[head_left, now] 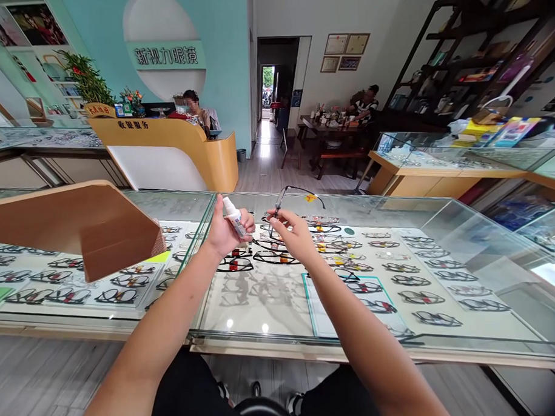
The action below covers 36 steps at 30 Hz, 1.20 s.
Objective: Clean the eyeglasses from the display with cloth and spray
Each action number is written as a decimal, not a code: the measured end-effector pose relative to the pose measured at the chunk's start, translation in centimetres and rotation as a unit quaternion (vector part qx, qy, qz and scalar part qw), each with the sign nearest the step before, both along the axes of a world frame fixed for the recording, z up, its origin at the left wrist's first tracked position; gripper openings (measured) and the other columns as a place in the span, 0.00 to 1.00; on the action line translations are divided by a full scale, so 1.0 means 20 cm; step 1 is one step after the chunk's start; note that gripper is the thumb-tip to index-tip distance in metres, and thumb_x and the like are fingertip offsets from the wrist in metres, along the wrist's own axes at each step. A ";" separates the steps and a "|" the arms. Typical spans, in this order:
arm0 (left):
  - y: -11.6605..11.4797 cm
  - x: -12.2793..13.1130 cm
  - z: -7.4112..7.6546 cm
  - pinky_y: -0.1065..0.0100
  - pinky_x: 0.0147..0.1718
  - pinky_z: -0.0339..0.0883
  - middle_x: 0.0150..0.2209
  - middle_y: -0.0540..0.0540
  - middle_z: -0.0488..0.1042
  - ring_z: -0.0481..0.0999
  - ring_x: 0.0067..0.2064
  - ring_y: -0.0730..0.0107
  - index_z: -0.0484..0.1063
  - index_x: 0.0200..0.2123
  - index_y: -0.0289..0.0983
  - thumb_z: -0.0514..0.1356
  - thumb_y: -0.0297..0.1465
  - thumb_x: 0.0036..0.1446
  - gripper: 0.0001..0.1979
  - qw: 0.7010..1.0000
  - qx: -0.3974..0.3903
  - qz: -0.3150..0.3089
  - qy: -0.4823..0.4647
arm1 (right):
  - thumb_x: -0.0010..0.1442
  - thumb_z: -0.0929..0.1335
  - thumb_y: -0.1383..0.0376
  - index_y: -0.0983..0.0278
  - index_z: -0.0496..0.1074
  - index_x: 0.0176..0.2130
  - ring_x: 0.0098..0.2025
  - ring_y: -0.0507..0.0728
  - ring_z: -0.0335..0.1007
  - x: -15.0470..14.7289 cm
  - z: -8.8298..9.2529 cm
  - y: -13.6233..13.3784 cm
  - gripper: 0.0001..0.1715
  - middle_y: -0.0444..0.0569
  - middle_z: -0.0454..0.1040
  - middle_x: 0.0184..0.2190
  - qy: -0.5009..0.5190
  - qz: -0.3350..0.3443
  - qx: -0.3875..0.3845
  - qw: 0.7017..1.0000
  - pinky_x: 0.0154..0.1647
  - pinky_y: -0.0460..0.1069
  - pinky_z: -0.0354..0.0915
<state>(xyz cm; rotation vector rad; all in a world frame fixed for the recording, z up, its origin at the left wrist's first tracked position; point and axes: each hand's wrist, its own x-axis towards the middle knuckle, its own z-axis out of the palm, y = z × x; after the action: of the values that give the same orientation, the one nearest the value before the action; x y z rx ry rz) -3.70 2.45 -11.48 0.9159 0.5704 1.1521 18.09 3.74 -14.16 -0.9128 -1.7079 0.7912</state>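
My left hand [228,229] is closed around a small white spray bottle [235,218], its nozzle tilted up and to the left. Just to the right, my right hand [290,229] pinches a pair of dark-framed eyeglasses [280,202] by the frame. One temple of the eyeglasses sticks out to the right with an orange tag hanging on it. Both hands are above the glass display counter [258,321]. Around and below them, several more eyeglasses [277,256] with red and orange tags sit in rows.
At the left, a brown board-like stand [119,238] rises over the counter. Rows of eyeglasses [433,318] lie on the right. Beyond are a curved reception desk [166,145] with a person behind it, and a wooden table [320,127] with another person.
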 end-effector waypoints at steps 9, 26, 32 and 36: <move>0.00 0.01 -0.03 0.66 0.28 0.71 0.24 0.49 0.65 0.72 0.29 0.67 0.73 0.25 0.38 0.61 0.71 0.54 0.39 0.998 -0.023 0.064 0.013 | 0.68 0.73 0.44 0.58 0.85 0.53 0.48 0.62 0.79 0.00 -0.01 0.00 0.26 0.52 0.87 0.49 0.031 0.096 -0.057 0.993 0.52 0.57 0.72; 0.00 0.05 -0.10 0.65 0.31 0.62 0.26 0.49 0.67 0.67 0.29 0.67 0.69 0.26 0.40 0.61 0.59 0.58 0.27 0.926 0.143 0.200 0.286 | 0.65 0.77 0.44 0.58 0.87 0.48 0.48 0.61 0.80 -0.02 0.03 -0.05 0.24 0.51 0.86 0.45 0.052 0.252 -0.133 0.957 0.56 0.58 0.75; -0.01 0.06 -0.09 0.65 0.31 0.63 0.24 0.50 0.67 0.68 0.26 0.68 0.70 0.27 0.40 0.60 0.60 0.59 0.28 0.931 0.141 0.201 0.270 | 0.64 0.78 0.42 0.58 0.87 0.48 0.47 0.61 0.79 -0.03 0.05 -0.07 0.25 0.51 0.87 0.44 0.059 0.261 -0.142 0.953 0.54 0.58 0.75; -0.02 0.06 -0.09 0.65 0.31 0.64 0.26 0.49 0.68 0.69 0.28 0.67 0.70 0.28 0.40 0.59 0.63 0.61 0.31 0.936 0.132 0.202 0.257 | 0.64 0.78 0.45 0.58 0.87 0.49 0.41 0.58 0.76 -0.01 0.06 -0.07 0.24 0.50 0.87 0.44 0.081 0.249 -0.152 0.953 0.52 0.56 0.73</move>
<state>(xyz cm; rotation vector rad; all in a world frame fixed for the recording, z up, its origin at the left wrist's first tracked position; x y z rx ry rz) -2.43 2.12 -13.27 1.3953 1.0853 1.3816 17.80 2.42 -12.93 -0.5929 -1.7153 1.4567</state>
